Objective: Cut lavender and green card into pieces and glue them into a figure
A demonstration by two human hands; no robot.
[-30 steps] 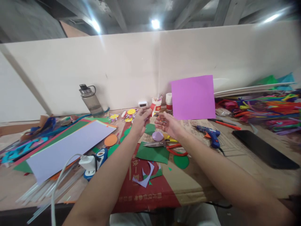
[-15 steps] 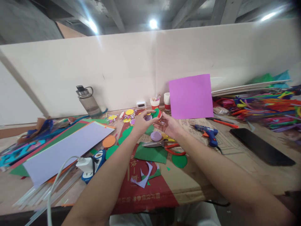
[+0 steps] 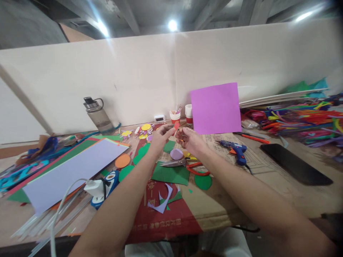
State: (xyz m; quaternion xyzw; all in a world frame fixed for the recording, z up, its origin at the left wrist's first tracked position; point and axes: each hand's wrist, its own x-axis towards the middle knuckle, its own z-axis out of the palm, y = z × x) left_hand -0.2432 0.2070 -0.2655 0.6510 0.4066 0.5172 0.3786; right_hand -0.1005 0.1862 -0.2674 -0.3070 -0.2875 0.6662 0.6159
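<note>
The left hand point(image 3: 161, 137) pinches a small red piece point(image 3: 176, 125) above the table point(image 3: 9, 219), apparently held up so both hands can reach; the right hand point(image 3: 193, 141) curls beside it, its fingers' grip unclear.

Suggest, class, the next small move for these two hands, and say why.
Perhaps the right hand should steady the near edge of the small red piece: the left hand pinches that piece in the air, and the right is raised close beside it, fingers curled. Whether they already touch is unclear.
</note>
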